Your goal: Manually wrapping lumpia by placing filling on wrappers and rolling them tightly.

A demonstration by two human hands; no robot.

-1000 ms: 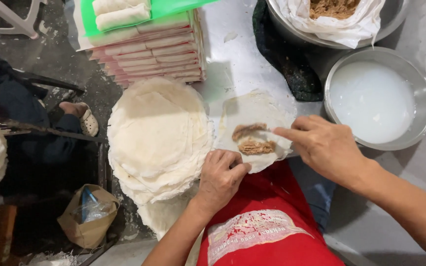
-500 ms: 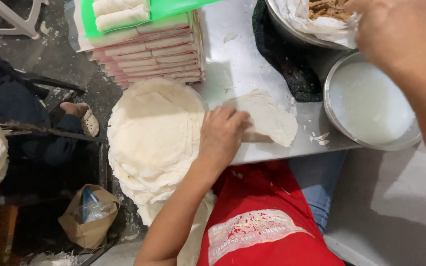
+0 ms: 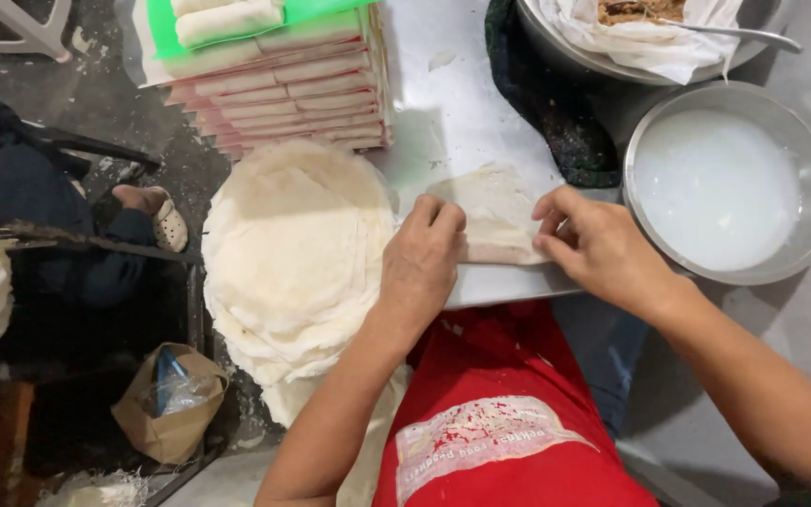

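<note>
- Spring-roll wrapper (image 3: pixel 495 214) lies on the metal worktop (image 3: pixel 443 103), between the stack of round wrappers (image 3: pixel 293 253) and the steel bowl of white liquid (image 3: pixel 720 183); it is already folded over, and we see no filling.
- Our left hand (image 3: pixel 421 263) presses on its left end with fingers bent, palm down, holding the fold flat.
- Our right hand (image 3: pixel 603 246) touches its right end, with thumb and fingers a little apart at the edge; neither hand lifts anything.
- We judge that the step in hand is folding and rolling the wrapper. The next move calls for even pressure from both sides, so the thin sheet does not tear or go loose.
- Wrapper material looks thin, pale and soft, a little floury; the stack has irregular, wavy rims.
- Behind it, finished rolls (image 3: pixel 222 19) lie on a green sheet above layered pinkish trays (image 3: pixel 283 84).
- At the top sits a big lined bowl with brown filling (image 3: pixel 640 11), and a dark cloth (image 3: pixel 542 94) lies beside it.
- The steel bowl is round and shiny; its liquid is milky and smooth.
</note>
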